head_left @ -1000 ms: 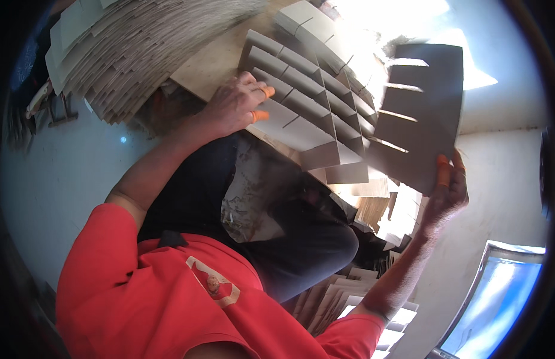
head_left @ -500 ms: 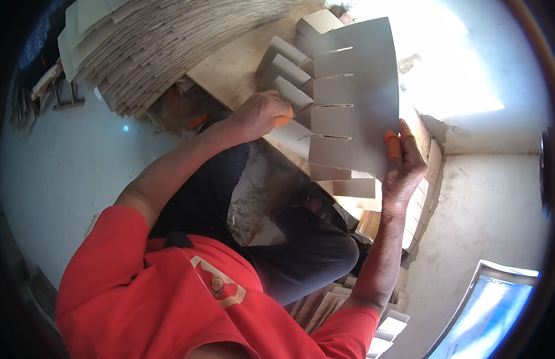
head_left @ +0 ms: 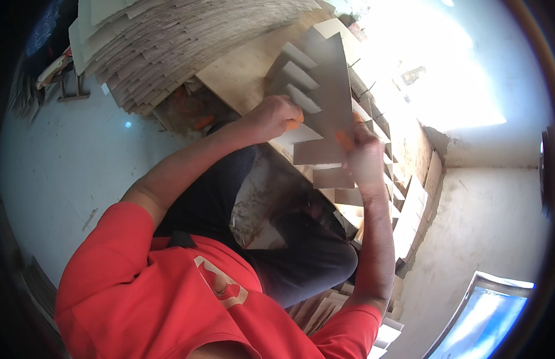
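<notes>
My right hand [head_left: 366,157], blurred by motion and with orange covers on its fingers, grips the right edge of a long grey cardboard divider sheet [head_left: 332,99]. Along the sheet's left side, several short cardboard cross pieces [head_left: 299,76] stick out, parallel to each other. My left hand [head_left: 273,121] is closed in a pinch, orange on a fingertip, on a cross piece [head_left: 302,130] close to the sheet's near end. The slots in the sheet are no longer visible from this angle. Below the sheet, further cardboard flaps [head_left: 334,178] show over the table edge.
A large stack of cardboard sheets [head_left: 187,45] rises at the upper left on a wooden table [head_left: 232,75]. Assembled dividers [head_left: 382,128] stand to the right, beside a sunlit wall [head_left: 478,197]. More cardboard pieces [head_left: 316,308] lie low by my right arm.
My right hand has moved left with the divider sheet, which has tilted and swung toward my left hand. Its slots have passed out of sight, and the assembled dividers behind it are uncovered.
</notes>
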`<state>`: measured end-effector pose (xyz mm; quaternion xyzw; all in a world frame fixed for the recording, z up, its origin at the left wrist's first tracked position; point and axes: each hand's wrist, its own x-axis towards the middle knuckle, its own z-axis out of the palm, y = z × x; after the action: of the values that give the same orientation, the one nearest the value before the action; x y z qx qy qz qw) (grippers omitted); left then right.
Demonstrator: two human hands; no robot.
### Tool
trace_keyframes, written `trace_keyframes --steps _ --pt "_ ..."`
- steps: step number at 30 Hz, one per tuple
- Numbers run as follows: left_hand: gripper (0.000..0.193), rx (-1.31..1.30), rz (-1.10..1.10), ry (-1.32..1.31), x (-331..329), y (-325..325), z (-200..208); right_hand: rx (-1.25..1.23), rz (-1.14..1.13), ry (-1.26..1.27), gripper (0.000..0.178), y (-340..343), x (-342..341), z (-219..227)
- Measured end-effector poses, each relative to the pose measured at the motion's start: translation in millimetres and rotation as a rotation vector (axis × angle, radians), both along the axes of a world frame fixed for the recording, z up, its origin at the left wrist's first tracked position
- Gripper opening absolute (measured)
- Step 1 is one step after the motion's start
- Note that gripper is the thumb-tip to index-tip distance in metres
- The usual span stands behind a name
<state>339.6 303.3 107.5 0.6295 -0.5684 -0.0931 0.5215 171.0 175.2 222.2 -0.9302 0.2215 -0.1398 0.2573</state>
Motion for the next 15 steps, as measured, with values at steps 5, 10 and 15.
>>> trace_keyframes --steps 5,10,15 --pt "0.009 0.052 0.022 -0.020 -1 -4 5 -0.041 0.102 0.298 0.054 4 7 -19" --pt "0.017 0.049 0.033 -0.068 -1 -6 4 -0.223 0.177 0.730 0.067 20 16 -27" --pt "0.050 0.000 0.074 -0.310 6 9 13 -0.379 -0.014 0.261 0.056 -11 15 -16"
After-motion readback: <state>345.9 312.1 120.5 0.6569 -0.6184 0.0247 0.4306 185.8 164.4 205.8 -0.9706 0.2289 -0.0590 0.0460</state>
